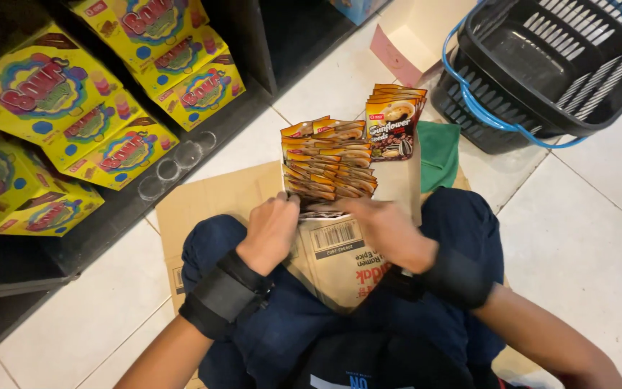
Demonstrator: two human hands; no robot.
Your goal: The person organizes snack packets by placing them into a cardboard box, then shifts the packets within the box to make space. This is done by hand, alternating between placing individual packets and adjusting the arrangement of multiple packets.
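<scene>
Between the knees, on a cardboard box [340,252] resting on the lap, a row of small orange snack sachets [329,169] is being handled. The sachets are stood on edge, overlapping, packed in the box's open top, just ahead of both hands. The left hand [271,230] is curled at the near left end of the row, its grip closed against the box edge; whether a sachet is actually pinched cannot be told. The right hand [390,230] is blurred, fingers stretched flat toward the near sachets, touching or nearly so.

A slip looks possible: the box is only balanced on the thighs, so a hard push could tilt it and the row could be fanned onto the white tiled floor [577,216]. Taller brown packets [394,122] are stood at the far right, a green cloth [440,151] beside them, a black basket [541,65] beyond, yellow cartons [73,122] shelved left.
</scene>
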